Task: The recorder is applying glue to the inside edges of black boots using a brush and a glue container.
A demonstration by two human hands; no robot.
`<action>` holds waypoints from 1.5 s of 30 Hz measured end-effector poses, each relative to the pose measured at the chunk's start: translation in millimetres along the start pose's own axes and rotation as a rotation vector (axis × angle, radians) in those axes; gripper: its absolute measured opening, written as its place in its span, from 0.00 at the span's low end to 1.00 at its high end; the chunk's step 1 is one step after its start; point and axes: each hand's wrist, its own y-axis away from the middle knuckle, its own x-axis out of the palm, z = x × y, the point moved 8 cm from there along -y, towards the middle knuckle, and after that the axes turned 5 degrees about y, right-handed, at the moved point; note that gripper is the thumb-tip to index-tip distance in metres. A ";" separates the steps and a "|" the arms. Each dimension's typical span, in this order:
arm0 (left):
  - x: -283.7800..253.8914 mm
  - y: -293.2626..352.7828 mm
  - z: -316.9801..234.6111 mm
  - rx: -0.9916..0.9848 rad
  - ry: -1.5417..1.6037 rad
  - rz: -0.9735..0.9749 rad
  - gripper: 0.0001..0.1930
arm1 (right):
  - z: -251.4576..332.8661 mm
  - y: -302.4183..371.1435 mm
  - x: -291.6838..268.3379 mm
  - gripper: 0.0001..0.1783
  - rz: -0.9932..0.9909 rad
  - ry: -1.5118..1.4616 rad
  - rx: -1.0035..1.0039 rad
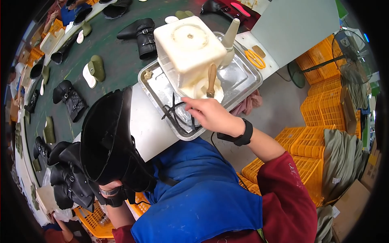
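Note:
A tall black boot [106,137] is held at the left of my lap, its wide opening facing up. My left hand [111,186] grips it from below; the boot hides most of the fingers. My right hand [208,116] is over the near side of a metal tray [247,83], its fingertips pinched at the end of a thin black strip [174,108]. Other black strips lie crossed in the tray beside it. Just beyond the hand, a wooden-handled brush [211,81] rests in white paste at the mouth of a whitish plastic container [188,50].
A cone-topped bottle [229,44] stands in the tray. Orange-handled scissors [254,59] lie at its right. Black boots [69,99] and pale insoles [89,76] are spread over the green work surface [109,65]. Yellow crates [324,105] are stacked at right, near a fan [348,56].

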 end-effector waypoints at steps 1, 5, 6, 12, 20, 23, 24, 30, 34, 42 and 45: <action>0.7 -0.4 1.1 -0.001 -0.005 0.003 0.47 | 1.7 0.0 -8.5 0.09 -0.058 -0.050 0.024; 4.9 -4.6 4.5 -0.004 -0.026 0.033 0.46 | -0.3 12.2 -20.3 0.10 -0.048 0.032 -0.009; 3.1 -6.7 4.7 -0.005 -0.032 0.043 0.46 | -3.9 16.9 -22.0 0.09 -0.050 0.071 -0.002; 13.0 -8.0 7.7 -0.014 -0.078 0.108 0.45 | -44.4 24.5 -76.9 0.16 -0.330 0.089 0.432; 45.6 -51.2 -5.9 0.013 0.013 0.220 0.47 | -64.9 -1.8 -64.6 0.12 -0.163 0.093 0.334; 53.8 -59.4 -7.7 0.033 0.104 0.256 0.48 | -80.9 3.3 -61.7 0.11 -0.199 -0.226 0.378; 56.1 -62.4 -8.0 0.039 0.135 0.269 0.48 | -81.1 4.4 -62.8 0.11 -0.201 -0.228 0.383; 70.3 -80.1 -14.1 0.086 0.306 0.348 0.50 | -80.0 21.6 -84.5 0.10 -0.335 -0.283 0.377; 88.3 -96.1 -30.4 0.185 0.278 0.509 0.52 | -83.9 35.5 -88.7 0.09 -0.309 -0.290 0.453; 119.2 -125.5 -42.4 0.132 0.164 0.523 0.51 | -94.4 44.0 -107.2 0.08 -0.327 -0.500 0.634; 132.4 -134.2 -44.5 0.120 0.126 0.540 0.51 | -82.9 31.5 -109.1 0.11 -0.264 -0.773 0.461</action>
